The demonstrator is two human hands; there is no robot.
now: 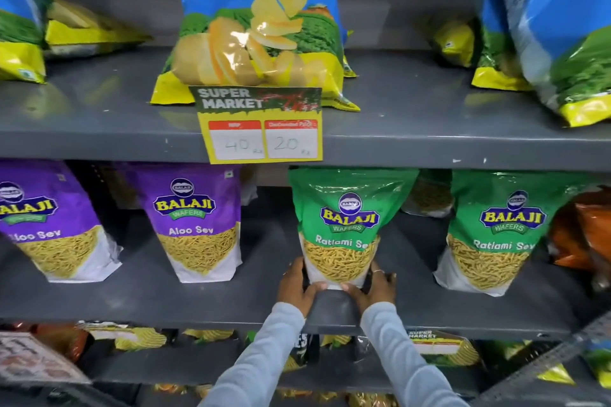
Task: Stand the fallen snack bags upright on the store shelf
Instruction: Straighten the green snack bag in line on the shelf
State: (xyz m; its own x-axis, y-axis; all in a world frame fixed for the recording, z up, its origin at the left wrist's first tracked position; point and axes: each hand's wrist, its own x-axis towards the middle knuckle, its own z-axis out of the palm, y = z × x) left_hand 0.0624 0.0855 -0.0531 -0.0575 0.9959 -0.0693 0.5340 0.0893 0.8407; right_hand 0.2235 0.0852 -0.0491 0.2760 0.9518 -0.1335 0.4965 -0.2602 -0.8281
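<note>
A green Ratlami Sev bag stands upright on the middle grey shelf. My left hand grips its lower left corner and my right hand grips its lower right corner, thumbs on the front of the base. A second green Ratlami Sev bag stands upright to the right. Two purple Aloo Sev bags stand to the left. Behind the green bags another bag lies further back, mostly hidden.
The upper shelf holds blue and yellow chip bags with a yellow price tag on its edge. A flat chip bag lies at upper left. Orange bags sit at far right. More packets fill the lower shelf.
</note>
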